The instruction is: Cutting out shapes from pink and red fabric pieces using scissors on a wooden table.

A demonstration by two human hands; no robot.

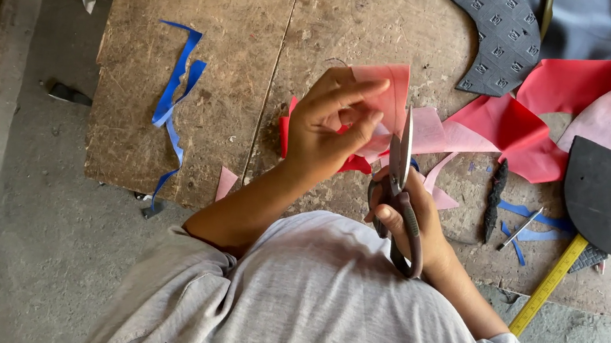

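My left hand (pixel 327 123) pinches a small pink-and-red sheet piece (pixel 386 96), holding it up above the worn wooden board (pixel 199 87). My right hand (pixel 413 221) grips the handles of large scissors (pixel 402 168), whose blades point up along the right edge of that piece. More red and pink sheet (pixel 556 122) lies on the board to the right, trailing toward the held piece.
Blue strips (pixel 174 91) curl on the board's left. A patterned dark sole piece (pixel 501 32) and a plain dark semicircle (pixel 601 195) lie at right, with a yellow ruler (pixel 587 240), a pen (pixel 520 229) and a dark tool (pixel 495 200). Concrete floor (pixel 27 198) lies to the left.
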